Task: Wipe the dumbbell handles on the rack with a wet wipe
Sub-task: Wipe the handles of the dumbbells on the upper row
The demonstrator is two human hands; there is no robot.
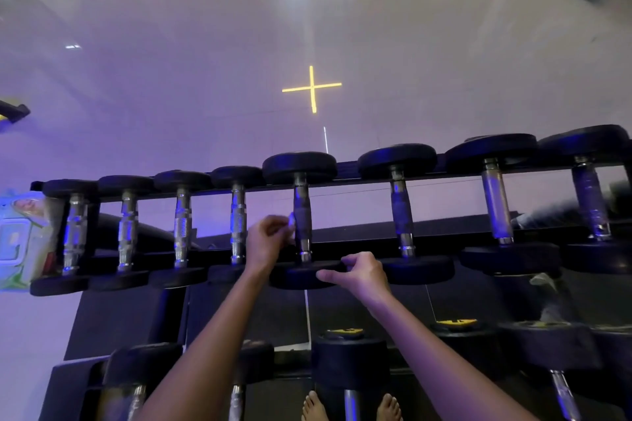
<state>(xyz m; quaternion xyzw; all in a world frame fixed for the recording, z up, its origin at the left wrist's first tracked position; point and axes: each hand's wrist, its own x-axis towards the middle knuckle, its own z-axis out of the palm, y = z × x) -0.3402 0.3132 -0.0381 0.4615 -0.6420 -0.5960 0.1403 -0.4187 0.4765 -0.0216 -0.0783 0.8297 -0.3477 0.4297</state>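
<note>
Mostly hidden wet wipe (291, 223) pinched in left grip (270, 239) against handle (303, 215); right grip (359, 275) curled round dumbbell head (297, 276).

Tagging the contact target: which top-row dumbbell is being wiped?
The fifth dumbbell from the left: the left hand presses the wet wipe to its handle, the right hand grips its near head. The others are untouched.

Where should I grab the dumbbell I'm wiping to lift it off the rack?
Take it by the handle, midway between the two round heads, coming down from above. The bar lies bare with open space beneath for curling fingers round; the heads look too wide to clasp.
</note>
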